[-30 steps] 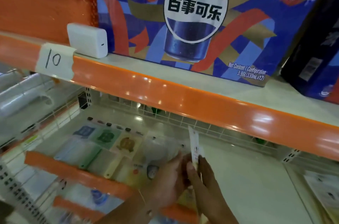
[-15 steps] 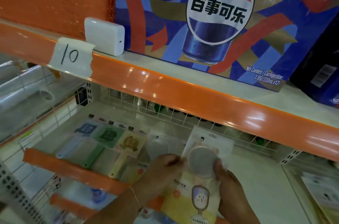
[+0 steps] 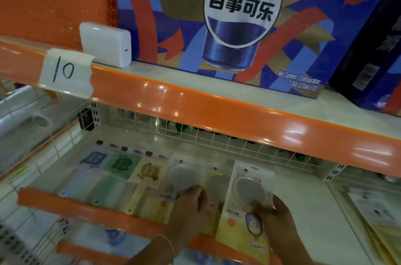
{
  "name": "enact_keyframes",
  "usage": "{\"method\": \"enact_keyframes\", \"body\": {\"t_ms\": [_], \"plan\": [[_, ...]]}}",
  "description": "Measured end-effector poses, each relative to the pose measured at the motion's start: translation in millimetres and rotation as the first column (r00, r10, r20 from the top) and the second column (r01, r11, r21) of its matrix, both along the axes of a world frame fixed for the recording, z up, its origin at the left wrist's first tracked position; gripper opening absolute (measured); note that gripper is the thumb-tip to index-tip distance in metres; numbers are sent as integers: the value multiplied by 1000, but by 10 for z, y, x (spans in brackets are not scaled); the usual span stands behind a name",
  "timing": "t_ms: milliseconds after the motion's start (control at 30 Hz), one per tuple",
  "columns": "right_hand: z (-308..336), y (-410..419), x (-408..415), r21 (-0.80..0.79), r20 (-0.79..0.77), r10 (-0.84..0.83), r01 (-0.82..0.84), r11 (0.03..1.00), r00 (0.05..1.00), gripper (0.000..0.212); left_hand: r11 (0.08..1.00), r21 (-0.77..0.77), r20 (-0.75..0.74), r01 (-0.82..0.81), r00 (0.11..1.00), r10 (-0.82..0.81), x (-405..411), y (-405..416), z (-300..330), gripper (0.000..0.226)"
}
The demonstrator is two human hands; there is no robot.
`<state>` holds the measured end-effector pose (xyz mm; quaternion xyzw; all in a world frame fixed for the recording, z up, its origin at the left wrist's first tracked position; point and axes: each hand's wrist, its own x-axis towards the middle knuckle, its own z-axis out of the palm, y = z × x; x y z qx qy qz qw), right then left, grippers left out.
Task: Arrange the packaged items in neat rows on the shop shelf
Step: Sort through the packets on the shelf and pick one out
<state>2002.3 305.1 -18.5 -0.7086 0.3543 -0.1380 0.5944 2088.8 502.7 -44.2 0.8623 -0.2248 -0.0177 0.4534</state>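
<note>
Our right hand (image 3: 280, 219) reaches in from the lower right, thumb curled onto the front of a pack (image 3: 247, 206) and pinching its right edge; the other fingers sit behind the card, so we cannot tell how they lie. Our left hand (image 3: 191, 208) comes in from below with its back toward us, a thin bracelet (image 3: 168, 245) at the wrist. Its fingers are curled down over the lower part of the packs in the row (image 3: 188, 178), but whether they grip or only press there is hidden by the hand itself.

The pack we hold is a tall card, white at the top and yellow below, with a round grey disc under a clear blister, a hang hole above and a small printed figure near the bottom. It leans tilted over the front of the lower shelf (image 3: 314, 210), just right of the row. That row runs left along the shelf: blue, green and tan packs, then two more with round discs.

The lower end of our pack overlaps the orange shelf rail (image 3: 65, 206) and blurs there. Print on every pack is too small to read. Above, a cola case (image 3: 227, 25) stands on the upper shelf beside a white box (image 3: 106, 44), with a "10" label (image 3: 65, 71) on the edge. More packs (image 3: 379, 221) at far right are cut off.
</note>
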Motion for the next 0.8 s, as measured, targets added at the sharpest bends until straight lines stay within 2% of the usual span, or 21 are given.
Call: {"method": "enact_keyframes", "body": {"t_ms": [67,133,300,400,467,533,700,800], "plan": [[-54,-298,-29,-83,-65,-41,36,996,997,26,992,123,242,42,968,-71,34,43,-166,14],[-51,-511,-44,-128,-130,-32,15,992,991,23,968,248,343,35,931,-122,30,48,-303,23],[-104,-716,69,-162,-250,55,-98,982,967,21,870,493,311,9,932,-186,25,-12,-395,53],[-178,-744,110,-190,-417,167,-266,945,893,37,811,584,252,31,943,-217,42,-12,-412,63],[-201,-709,128,-387,-548,92,-350,853,831,38,788,614,253,41,936,-246,47,-18,-453,65],[-282,-675,114,-575,-604,10,-445,687,797,57,771,636,260,42,929,-264,41,-23,-458,66],[-420,-611,0,-624,-585,160,-567,537,795,72,765,642,274,45,918,-285,31,-35,-448,66],[-553,-593,-49,-675,-580,172,-587,447,796,93,771,636,290,26,918,-271,23,-33,-467,72]]}}
